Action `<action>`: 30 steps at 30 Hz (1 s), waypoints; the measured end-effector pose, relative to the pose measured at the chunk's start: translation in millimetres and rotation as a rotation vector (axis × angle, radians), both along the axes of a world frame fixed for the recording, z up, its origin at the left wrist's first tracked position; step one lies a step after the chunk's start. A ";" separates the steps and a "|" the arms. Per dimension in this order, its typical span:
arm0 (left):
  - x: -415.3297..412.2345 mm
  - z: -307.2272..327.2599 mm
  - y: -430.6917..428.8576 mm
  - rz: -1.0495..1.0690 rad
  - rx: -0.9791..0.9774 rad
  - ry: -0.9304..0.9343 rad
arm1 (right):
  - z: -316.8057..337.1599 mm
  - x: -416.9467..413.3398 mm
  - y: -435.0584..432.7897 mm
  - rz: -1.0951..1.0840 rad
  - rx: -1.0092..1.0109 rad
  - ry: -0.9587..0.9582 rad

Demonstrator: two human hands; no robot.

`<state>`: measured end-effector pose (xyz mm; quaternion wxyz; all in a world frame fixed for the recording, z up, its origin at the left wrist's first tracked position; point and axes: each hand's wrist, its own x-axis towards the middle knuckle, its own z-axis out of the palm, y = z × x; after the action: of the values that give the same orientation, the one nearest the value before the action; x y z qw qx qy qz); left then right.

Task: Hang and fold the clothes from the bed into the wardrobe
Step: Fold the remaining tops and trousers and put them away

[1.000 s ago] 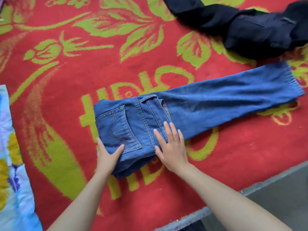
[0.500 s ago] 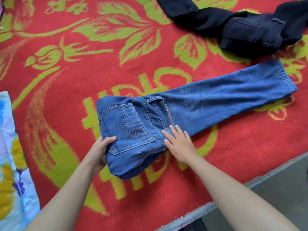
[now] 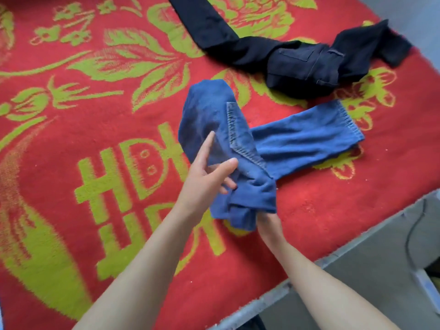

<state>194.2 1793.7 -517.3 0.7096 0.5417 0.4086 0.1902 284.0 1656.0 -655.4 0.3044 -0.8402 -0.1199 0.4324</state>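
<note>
The blue jeans (image 3: 238,148) lie on the red and green blanket (image 3: 95,115). Their waist end is lifted and folded up, while the legs (image 3: 307,136) still lie flat, pointing right. My left hand (image 3: 207,175) holds the raised denim from the left, with the forefinger straight along the cloth and the other fingers curled into a fold. My right hand (image 3: 267,222) grips the lower bunched edge from beneath, and the denim hides most of it.
Black trousers (image 3: 297,60) lie crumpled at the back right of the bed. The bed's edge (image 3: 309,265) runs diagonally at the lower right, with grey floor (image 3: 381,270) and a dark cable (image 3: 412,234) beyond it.
The waist end of the jeans, flat under both hands before, now stands lifted and folded toward the legs. Both hands went from pressing flat to gripping the denim. The view shifted left.
</note>
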 end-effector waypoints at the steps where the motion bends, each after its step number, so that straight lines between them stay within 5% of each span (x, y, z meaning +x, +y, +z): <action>1: 14.7 -4.2 -9.7 -0.057 -0.058 0.016 | -0.5 14.3 -12.2 -0.054 -0.036 -0.067; 6: 18.2 -51.5 -31.4 -0.156 -0.064 0.322 | -12.6 56.4 -46.7 -0.252 -0.220 -0.146; 13: -35.6 -87.8 -35.6 -0.124 -0.051 0.672 | -6.7 70.6 -64.1 -0.183 -0.268 -0.220; 19: -51.4 -98.0 -26.3 -0.135 -0.077 0.672 | 23.7 62.6 -57.0 -0.172 -0.172 -0.655; 23: -44.3 -103.8 -21.3 -0.101 -0.080 0.631 | 35.5 81.3 -35.5 0.068 -0.077 -0.966; 27: -37.9 -109.7 -17.9 -0.056 -0.136 0.552 | 32.5 109.4 -9.8 0.415 -0.211 -1.020; 30: -33.3 -119.7 -11.2 0.004 -0.211 0.516 | 16.6 131.2 -2.7 0.536 -0.345 -0.824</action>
<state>160.9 1782.5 -637.0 0.6343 0.4944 0.5943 0.0035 415.2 1653.4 -638.9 -0.0321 -0.9185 -0.3678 0.1419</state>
